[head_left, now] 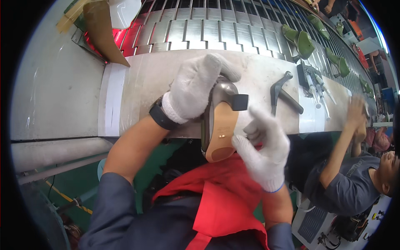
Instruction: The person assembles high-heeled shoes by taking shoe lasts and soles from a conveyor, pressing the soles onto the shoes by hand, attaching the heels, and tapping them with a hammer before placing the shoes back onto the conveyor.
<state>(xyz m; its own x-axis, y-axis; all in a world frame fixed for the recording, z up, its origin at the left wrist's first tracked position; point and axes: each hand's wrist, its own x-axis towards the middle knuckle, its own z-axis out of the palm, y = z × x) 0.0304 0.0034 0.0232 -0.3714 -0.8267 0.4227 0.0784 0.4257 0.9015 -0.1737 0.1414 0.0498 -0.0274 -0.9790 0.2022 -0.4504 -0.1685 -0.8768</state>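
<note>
My left hand (191,85), in a white knit glove, is closed around the back of a heeled shoe (223,118). The tan sole faces up toward me, with the dark block heel (239,102) pointing right and the toe toward my red apron. Its upper is mostly hidden behind the sole and my glove. My right hand (264,146), also gloved in white, is by the right edge of the sole. Its thumb points at the sole and its fingers are bent and apart, with nothing visible between them; whether the thumb touches the sole I cannot tell.
On the pale bench (146,83) lie a dark hammer-like tool (280,89) and several syringe-like tools (318,87). Beyond runs a slatted metal conveyor (204,31) carrying green heeled shoes (301,41). A cardboard flap (102,31) stands at left. A co-worker (346,171) is at right, hands together.
</note>
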